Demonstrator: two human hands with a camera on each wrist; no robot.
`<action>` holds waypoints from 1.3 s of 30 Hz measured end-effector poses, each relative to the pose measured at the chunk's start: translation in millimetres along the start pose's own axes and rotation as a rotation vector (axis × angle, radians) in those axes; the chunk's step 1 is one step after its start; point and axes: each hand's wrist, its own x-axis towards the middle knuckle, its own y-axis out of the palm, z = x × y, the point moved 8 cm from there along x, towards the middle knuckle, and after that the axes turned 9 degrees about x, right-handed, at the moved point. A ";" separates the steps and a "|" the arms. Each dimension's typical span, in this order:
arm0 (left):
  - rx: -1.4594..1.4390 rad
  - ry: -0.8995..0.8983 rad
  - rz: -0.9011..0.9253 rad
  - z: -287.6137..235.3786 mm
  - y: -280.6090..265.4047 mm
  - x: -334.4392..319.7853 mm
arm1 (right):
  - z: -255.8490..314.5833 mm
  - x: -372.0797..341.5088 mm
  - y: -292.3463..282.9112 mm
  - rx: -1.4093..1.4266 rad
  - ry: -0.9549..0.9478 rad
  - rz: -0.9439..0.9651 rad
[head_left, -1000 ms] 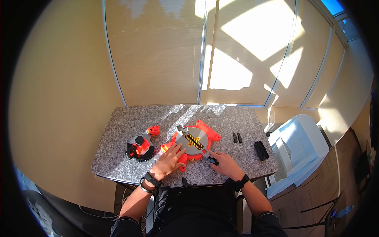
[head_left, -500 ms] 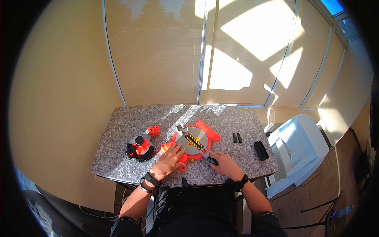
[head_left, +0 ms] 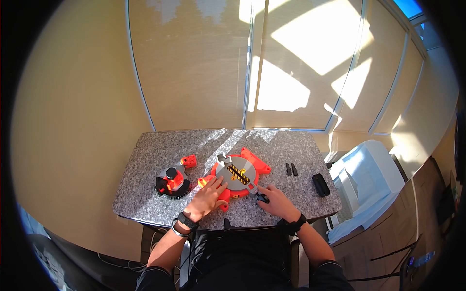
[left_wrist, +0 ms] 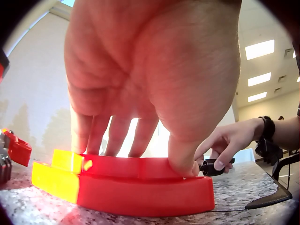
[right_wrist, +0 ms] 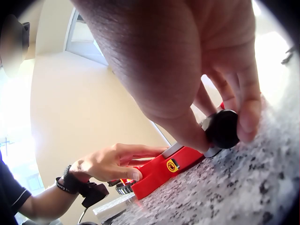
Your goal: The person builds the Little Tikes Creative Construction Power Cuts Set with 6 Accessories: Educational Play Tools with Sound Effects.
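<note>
A round toy base (head_left: 250,191) in red plastic carries a grey disc (head_left: 248,168) with a black-and-yellow striped bar across it. My left hand (head_left: 206,198) rests on its near-left side, fingers spread and mostly straight over the red rim (left_wrist: 145,194). At the near-right edge, my right hand (head_left: 275,201) pinches a round black knob (right_wrist: 223,129) between thumb and fingers. In the left wrist view that knob sits on a dark shaft beside the red base.
To the left stands a grey, red and black toy part (head_left: 172,182), with a small red piece (head_left: 188,160) behind it. Two thin black pieces (head_left: 291,169) and a black block (head_left: 321,185) lie on the right. A covered chair (head_left: 369,179) stands beside the speckled table (head_left: 160,145).
My right fingers have shifted slightly around the black knob. The left hand and the toy base have stayed in place.
</note>
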 end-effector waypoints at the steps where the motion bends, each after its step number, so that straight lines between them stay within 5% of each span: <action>1: 0.002 0.007 -0.010 0.1 -0.3 0.0 | -0.3 0.1 -0.1 0.000 0.000 0.000; 15: 0.030 0.035 -0.033 -2.0 -4.9 -0.1 | -26.5 3.2 6.0 0.145 0.141 0.028; 39: 0.012 0.040 -0.008 0.0 -1.9 1.3 | -6.6 0.3 -2.0 0.045 0.051 -0.061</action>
